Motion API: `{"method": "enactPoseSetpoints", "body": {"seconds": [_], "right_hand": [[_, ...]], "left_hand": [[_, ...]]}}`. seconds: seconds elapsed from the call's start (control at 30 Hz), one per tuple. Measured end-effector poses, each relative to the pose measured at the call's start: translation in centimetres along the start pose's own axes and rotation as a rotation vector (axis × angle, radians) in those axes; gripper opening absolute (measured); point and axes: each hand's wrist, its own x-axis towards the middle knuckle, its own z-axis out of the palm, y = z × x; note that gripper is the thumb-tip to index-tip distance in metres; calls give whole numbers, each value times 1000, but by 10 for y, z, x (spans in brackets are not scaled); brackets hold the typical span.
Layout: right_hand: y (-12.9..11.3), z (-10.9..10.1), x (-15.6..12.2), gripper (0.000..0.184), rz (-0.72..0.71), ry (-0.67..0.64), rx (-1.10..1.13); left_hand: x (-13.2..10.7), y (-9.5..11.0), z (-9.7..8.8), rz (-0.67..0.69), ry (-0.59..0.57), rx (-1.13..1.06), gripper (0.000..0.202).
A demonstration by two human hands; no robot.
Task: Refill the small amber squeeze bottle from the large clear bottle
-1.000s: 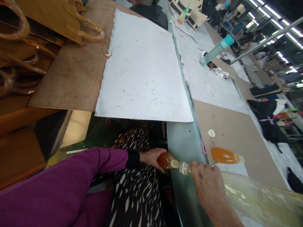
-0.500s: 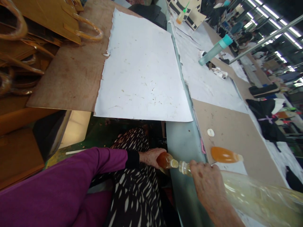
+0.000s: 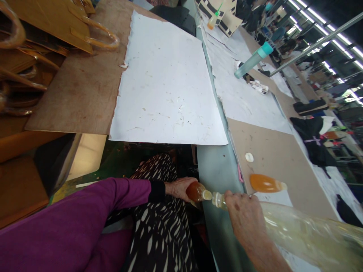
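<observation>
My left hand [image 3: 178, 187] is closed round a small bottle [image 3: 198, 193] of amber liquid, held below the table edge over my lap. My right hand [image 3: 243, 218] grips the neck of a large clear plastic bottle [image 3: 306, 234] with pale yellowish liquid, tipped so its mouth meets the small bottle's mouth. A second small bottle [image 3: 265, 183] full of orange liquid lies on its side on the brown board [image 3: 286, 166], close beyond my right hand. A small white cap [image 3: 249, 157] rests on that board.
A big white paper sheet [image 3: 167, 83] covers a plywood board [image 3: 76, 90]. Brown bags with handles [image 3: 56, 26] are stacked at the left. A teal-capped bottle [image 3: 251, 60], rags and dark bags lie further along the table. People work far off.
Both hands and the two joined bottles keep their pose. The view has drifted slightly, so everything sits a little further left in the picture.
</observation>
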Motion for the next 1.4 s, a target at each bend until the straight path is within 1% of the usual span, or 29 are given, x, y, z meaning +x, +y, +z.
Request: {"method": "enactPoseSetpoints", "body": {"seconds": [0.17, 0.3, 0.47, 0.53, 0.63, 0.7, 0.8, 0.87, 0.97, 1.17, 1.27, 1.4], "right_hand": [[-2, 1, -1, 29, 15, 20, -43], [-8, 1, -8, 34, 28, 90, -150], [-18, 4, -18, 42, 75, 214, -230], [-22, 6, -20, 44, 87, 242, -218], [-26, 9, -22, 44, 106, 256, -103], [-29, 10, -20, 42, 119, 245, -52], [-32, 10, -18, 42, 167, 210, -40], [-34, 10, -18, 43, 180, 190, -77], [-33, 7, -20, 44, 143, 179, -152], [-30, 7, -21, 47, 113, 255, -157], [-33, 13, -19, 47, 144, 294, -175], [-35, 18, -16, 45, 178, 308, -177]], "left_hand": [[-1, 3, -2, -23, -12, -4, 78], [-4, 8, -2, -35, 12, -27, 76], [-6, 14, -4, -54, 35, -92, 74], [-6, 17, -5, -53, 34, -123, 72], [-6, 20, -5, -51, 36, -156, 69], [-6, 17, -3, -53, 35, -158, 70], [-5, 6, 4, -85, 42, -142, 77], [-5, -3, 9, -114, 54, -129, 82], [-5, -11, 13, -119, 68, -113, 85], [-5, -8, 12, -115, 86, -116, 82], [-4, -10, 14, -106, 88, -91, 79], [-2, -18, 19, -103, 99, -57, 79]]}}
